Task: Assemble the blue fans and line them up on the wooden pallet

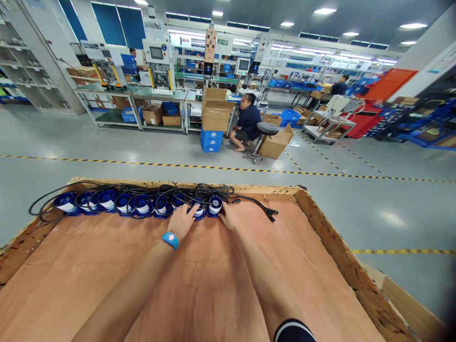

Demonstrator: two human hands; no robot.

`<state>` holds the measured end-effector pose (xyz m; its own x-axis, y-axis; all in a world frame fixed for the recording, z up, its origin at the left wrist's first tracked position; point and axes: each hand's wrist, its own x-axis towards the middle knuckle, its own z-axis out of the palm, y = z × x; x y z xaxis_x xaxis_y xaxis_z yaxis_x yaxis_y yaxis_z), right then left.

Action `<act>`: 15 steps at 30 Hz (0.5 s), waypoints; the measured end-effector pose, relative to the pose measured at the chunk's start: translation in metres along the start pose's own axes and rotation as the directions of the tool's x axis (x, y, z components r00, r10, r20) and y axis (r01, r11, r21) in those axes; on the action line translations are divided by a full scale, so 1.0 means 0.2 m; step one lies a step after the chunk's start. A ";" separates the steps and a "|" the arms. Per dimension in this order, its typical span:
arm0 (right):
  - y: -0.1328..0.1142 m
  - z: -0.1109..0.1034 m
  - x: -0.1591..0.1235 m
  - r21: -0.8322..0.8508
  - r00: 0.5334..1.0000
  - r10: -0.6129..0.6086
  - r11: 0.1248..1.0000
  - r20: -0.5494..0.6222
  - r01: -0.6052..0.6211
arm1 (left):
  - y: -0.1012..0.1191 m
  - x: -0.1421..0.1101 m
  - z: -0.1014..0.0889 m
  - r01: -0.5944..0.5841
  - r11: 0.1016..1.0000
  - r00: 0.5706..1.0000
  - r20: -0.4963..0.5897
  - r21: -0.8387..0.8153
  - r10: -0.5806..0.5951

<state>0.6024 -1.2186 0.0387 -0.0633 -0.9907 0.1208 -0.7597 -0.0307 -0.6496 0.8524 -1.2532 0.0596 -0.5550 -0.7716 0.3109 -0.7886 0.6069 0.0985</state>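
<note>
Blue round housings with white labels and black cables stand side by side along the far edge of a wooden crate base. My left hand (182, 222), with a blue band at the wrist, reaches over the row near its right end. Its fingers are spread, touching the labelled housing (198, 211) second from the right. At the end of the row, my right hand (228, 218) grips the right side of the last blue housing (214, 205), whose open round top faces up. Some of its fingers are hidden. Coiled black cables (210, 191) lie behind and over the housings.
Cable ends with connectors (272, 213) lie right of the row. A low wooden rim (331, 232) borders the plywood floor (199, 285). Beyond a striped floor line, a person (248, 121) crouches beside cardboard boxes (216, 109), blue crates (211, 140) and a stool (267, 129).
</note>
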 end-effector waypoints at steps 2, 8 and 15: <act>-0.01 0.00 0.02 -0.006 1.000 -0.009 1.000 0.019 0.010 | -0.10 0.01 0.03 0.006 1.000 1.000 -0.012 -0.008 -0.006; -0.01 0.02 0.05 0.009 0.998 -0.031 0.999 -0.046 0.032 | -0.12 -0.28 0.13 -0.011 0.940 0.925 -0.360 -0.341 -0.120; 0.04 0.00 0.10 0.046 0.995 -0.100 0.994 -0.029 0.101 | 0.22 -0.37 0.12 -0.051 0.925 0.996 0.050 -0.377 0.075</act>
<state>0.5944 -1.2384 0.0352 -0.0058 -0.9784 0.2065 -0.7315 -0.1366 -0.6680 0.8523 -1.1743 0.0174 -0.6253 -0.7323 0.2696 -0.6014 0.6724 0.4315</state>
